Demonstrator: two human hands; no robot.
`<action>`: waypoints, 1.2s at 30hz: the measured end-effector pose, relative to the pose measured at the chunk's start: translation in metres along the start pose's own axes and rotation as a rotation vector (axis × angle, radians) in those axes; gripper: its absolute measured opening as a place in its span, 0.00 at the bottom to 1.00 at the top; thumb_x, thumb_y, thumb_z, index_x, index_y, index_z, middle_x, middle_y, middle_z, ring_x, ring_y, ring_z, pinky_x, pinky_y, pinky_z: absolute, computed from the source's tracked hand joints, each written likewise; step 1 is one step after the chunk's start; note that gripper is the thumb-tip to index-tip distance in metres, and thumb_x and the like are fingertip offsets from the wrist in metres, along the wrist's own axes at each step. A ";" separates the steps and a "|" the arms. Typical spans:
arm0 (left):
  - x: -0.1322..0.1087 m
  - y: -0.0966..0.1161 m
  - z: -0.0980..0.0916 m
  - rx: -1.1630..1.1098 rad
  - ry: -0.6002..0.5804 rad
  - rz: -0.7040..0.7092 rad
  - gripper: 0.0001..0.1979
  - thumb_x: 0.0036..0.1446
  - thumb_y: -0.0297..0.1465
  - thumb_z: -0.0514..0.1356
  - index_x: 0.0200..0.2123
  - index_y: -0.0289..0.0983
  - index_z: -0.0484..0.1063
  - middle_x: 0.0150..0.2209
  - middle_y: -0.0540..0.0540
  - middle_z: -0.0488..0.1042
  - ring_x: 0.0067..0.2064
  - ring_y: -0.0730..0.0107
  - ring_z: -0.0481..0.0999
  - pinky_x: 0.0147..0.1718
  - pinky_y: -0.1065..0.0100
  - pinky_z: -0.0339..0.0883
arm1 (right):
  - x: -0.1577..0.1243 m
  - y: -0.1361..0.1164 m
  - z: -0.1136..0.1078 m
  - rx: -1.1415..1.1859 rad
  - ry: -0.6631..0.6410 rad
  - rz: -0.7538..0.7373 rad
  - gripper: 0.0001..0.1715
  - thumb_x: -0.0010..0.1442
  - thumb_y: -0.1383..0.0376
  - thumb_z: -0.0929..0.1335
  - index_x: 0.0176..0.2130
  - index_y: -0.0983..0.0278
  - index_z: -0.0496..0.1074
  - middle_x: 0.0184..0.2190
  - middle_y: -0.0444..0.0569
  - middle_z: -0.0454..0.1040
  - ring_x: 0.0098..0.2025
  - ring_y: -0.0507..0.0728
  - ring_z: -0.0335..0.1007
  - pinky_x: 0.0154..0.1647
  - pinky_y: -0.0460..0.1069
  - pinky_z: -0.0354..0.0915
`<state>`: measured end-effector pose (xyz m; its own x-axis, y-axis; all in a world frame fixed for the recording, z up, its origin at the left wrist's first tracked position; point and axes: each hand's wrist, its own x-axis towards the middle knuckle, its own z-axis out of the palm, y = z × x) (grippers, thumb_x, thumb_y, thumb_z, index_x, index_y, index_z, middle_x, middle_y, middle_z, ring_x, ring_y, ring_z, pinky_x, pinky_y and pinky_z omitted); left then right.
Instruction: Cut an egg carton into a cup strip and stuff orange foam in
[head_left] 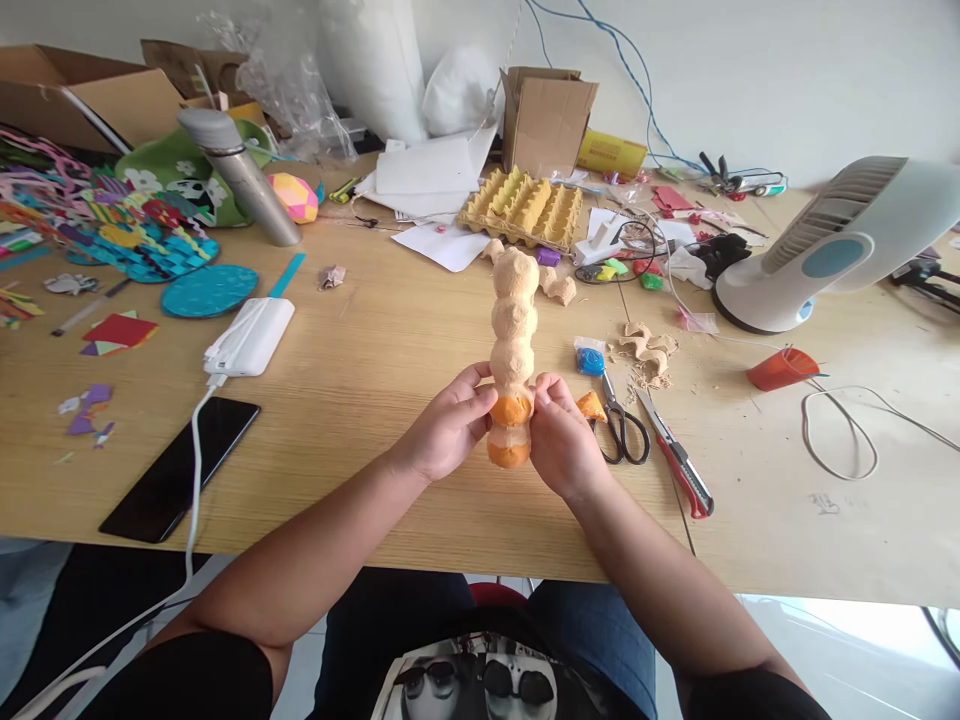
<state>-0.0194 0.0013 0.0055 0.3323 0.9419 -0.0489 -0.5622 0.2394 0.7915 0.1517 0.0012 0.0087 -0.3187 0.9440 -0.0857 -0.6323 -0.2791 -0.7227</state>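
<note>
A beige, bumpy egg-carton strip (514,330) is held lengthwise away from me above the table. Orange clay-like material (513,409) covers parts of its near bumps. My left hand (450,425) grips the strip's left side, thumb and fingers on the orange part. On the right side, my right hand (566,435) pinches the strip at about the same level; its fingertips are partly hidden. Just beyond my right hand lie an orange lump in a wrapper (592,406), black-handled scissors (621,430) and a blue packet (589,358).
A red utility knife (682,465) lies right of the scissors, below carton scraps (649,350). A yellow egg tray (521,208) sits farther back. At right stand a white fan (825,245) and an orange cup on its side (784,369). A phone (180,470) and power bank (251,335) lie left.
</note>
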 end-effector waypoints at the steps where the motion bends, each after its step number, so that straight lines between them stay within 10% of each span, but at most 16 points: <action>1: 0.000 -0.001 0.000 -0.002 0.006 -0.006 0.26 0.58 0.40 0.73 0.57 0.40 0.73 0.47 0.44 0.83 0.47 0.62 0.82 0.44 0.64 0.70 | 0.000 -0.001 0.000 0.011 -0.005 0.010 0.21 0.58 0.56 0.80 0.40 0.56 0.67 0.37 0.40 0.73 0.38 0.53 0.71 0.39 0.47 0.69; 36: -0.002 0.002 0.005 0.033 0.004 0.022 0.18 0.62 0.41 0.70 0.51 0.39 0.77 0.47 0.42 0.79 0.49 0.59 0.79 0.48 0.62 0.72 | -0.001 -0.002 0.002 -0.228 -0.115 -0.058 0.28 0.54 0.58 0.83 0.41 0.56 0.64 0.37 0.41 0.73 0.37 0.53 0.70 0.38 0.47 0.69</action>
<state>-0.0178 -0.0013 0.0104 0.3170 0.9478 -0.0332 -0.5442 0.2105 0.8121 0.1521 0.0008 0.0118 -0.3728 0.9275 0.0291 -0.4805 -0.1661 -0.8611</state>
